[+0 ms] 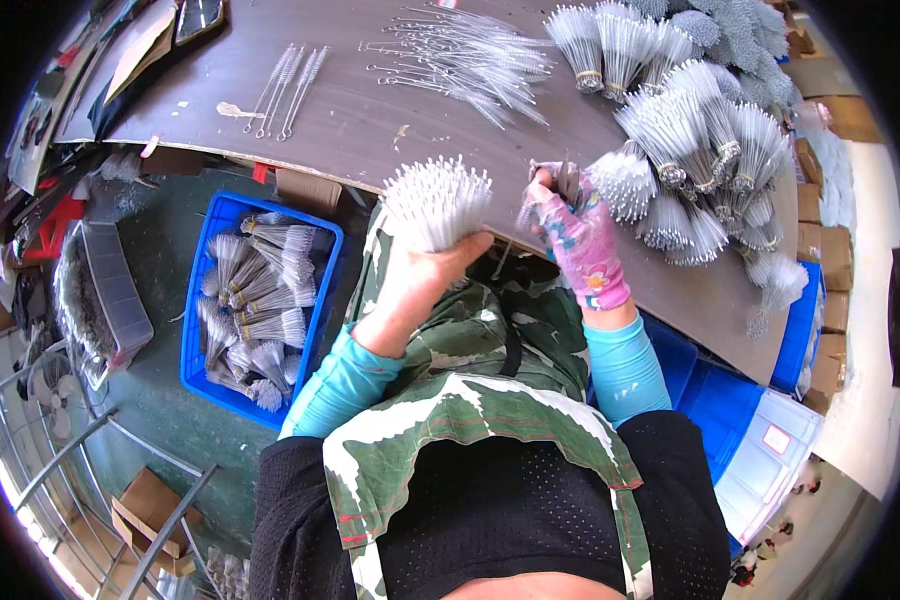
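My bare left hand [428,275] is wrapped round a thick bundle of thin white-bristled wire brushes [438,200], bristle ends up, at the table's near edge. To its right my right hand [588,245], in a pink flowered glove with bare fingertips, is closed on a small greyish thing whose kind I cannot make out. The two hands are apart. Several bundled brushes [690,130] are piled right of my gloved hand. Beyond my hands, loose brushes [465,65] lie spread on the brown table [320,140], and several single brushes [288,90] lie farther left.
Left of my legs, a blue crate [192,335] on the floor holds several brush bundles. A grey bin [120,290] stands beyond it. Blue crates [692,395] and a pale plastic box [775,455] sit below the table at right. Metal rails [165,525] cross the lower left.
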Action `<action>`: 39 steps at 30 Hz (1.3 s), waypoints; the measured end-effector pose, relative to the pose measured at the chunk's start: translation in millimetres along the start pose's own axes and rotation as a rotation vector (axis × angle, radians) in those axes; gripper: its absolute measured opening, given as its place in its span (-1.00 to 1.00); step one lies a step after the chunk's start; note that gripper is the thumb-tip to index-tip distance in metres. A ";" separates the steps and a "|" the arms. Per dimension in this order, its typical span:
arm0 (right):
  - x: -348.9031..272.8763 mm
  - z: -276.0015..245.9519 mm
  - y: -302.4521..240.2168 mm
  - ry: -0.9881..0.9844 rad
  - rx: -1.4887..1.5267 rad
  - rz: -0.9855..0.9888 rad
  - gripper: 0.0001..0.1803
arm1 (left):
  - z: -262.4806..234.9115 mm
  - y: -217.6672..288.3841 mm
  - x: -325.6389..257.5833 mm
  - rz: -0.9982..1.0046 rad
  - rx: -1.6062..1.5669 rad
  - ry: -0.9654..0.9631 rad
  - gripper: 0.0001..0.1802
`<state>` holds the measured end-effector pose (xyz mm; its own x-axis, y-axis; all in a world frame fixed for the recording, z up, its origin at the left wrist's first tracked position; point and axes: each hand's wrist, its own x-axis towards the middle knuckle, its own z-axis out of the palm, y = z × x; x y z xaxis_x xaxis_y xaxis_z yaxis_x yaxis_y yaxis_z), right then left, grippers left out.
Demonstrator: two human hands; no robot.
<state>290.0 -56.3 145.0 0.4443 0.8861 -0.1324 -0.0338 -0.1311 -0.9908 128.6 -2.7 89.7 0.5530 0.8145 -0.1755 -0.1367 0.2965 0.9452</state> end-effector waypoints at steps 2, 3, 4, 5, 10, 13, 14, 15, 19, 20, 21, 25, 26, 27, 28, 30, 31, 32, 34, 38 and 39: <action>-6.8 -1.5 10.5 0.001 -0.005 -0.038 -0.91 | 12.6 -1.8 -7.9 -0.167 -0.101 -0.010 -0.75; -9.3 -1.6 13.6 -0.002 0.021 -0.032 -0.90 | 16.5 -6.0 -8.5 -0.170 -0.098 -0.015 -0.75; -11.8 -2.6 16.3 -0.005 0.047 -0.024 -0.90 | 19.4 -12.4 -9.2 -0.125 -0.125 -0.013 -0.76; -14.1 -5.0 18.1 -0.023 0.056 -0.016 -0.89 | 21.3 -17.0 -10.1 -0.080 -0.151 -0.011 -0.76; -20.6 -14.2 24.3 -0.112 0.107 -0.032 -0.87 | 23.5 -22.5 -13.1 -0.079 -0.075 -0.028 -0.76; -23.7 -21.8 20.2 -0.190 0.175 0.056 -0.88 | 21.4 -25.2 -13.6 -0.082 -0.073 -0.065 -0.75; -23.6 -21.5 15.8 -0.221 0.187 0.128 -0.88 | 19.9 -25.6 -13.8 -0.084 -0.086 -0.094 -0.73; -27.4 -19.8 9.9 -0.203 0.073 0.135 -0.90 | 20.9 -25.8 -14.3 -0.086 -0.087 -0.090 -0.73; -34.8 -18.5 21.7 -0.221 -0.072 0.039 -0.91 | 25.7 -25.1 -13.8 -0.182 -0.335 -0.177 -0.73; -33.4 -19.9 18.6 -0.149 -0.008 0.019 -0.91 | 25.1 -25.6 -13.1 -0.306 -0.501 -0.236 -0.73; -31.7 -21.3 13.8 -0.075 0.055 0.000 -0.91 | 22.6 -24.5 -14.0 -0.319 -0.500 -0.266 -0.69; -40.8 -12.5 8.6 -0.004 0.045 -0.058 -0.89 | 19.6 -26.5 -18.5 -0.384 -0.575 -0.214 -0.64; -43.1 -10.2 9.9 -0.059 -0.114 -0.145 -0.88 | 18.8 -29.5 -17.4 -0.365 -0.583 -0.236 -0.62; -47.1 -7.5 9.8 -0.054 -0.160 -0.150 -0.88 | 18.5 -31.2 -17.4 -0.345 -0.591 -0.259 -0.61; -48.5 -7.4 12.1 -0.054 -0.160 -0.149 -0.88 | 18.8 -32.2 -17.9 -0.346 -0.590 -0.258 -0.61; -50.2 -7.7 16.9 -0.020 -0.199 -0.263 -0.87 | 19.4 -33.2 -18.5 -0.352 -0.579 -0.273 -0.59; -49.8 -9.1 15.2 -0.008 -0.213 -0.267 -0.87 | 20.0 -33.4 -19.6 -0.355 -0.578 -0.275 -0.59; -48.8 -8.8 15.2 -0.006 -0.213 -0.265 -0.87 | 20.7 -33.5 -20.4 -0.363 -0.583 -0.255 -0.59; -46.3 -6.6 15.3 0.027 -0.279 -0.335 -0.91 | 21.3 -34.5 -20.9 -0.370 -0.589 -0.237 -0.59; -52.1 -3.9 23.9 0.016 -0.256 -0.226 -0.91 | 23.5 -43.2 -22.9 -0.323 -0.594 -0.258 -0.60; -52.7 -3.0 24.8 0.055 -0.279 -0.158 -0.91 | 25.2 -44.3 -24.3 -0.311 -0.570 -0.255 -0.61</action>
<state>268.5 -107.6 127.6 0.4724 0.8808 0.0313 0.2824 -0.1177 -0.9521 141.9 -48.2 59.0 0.8027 0.5273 -0.2787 -0.3119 0.7694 0.5574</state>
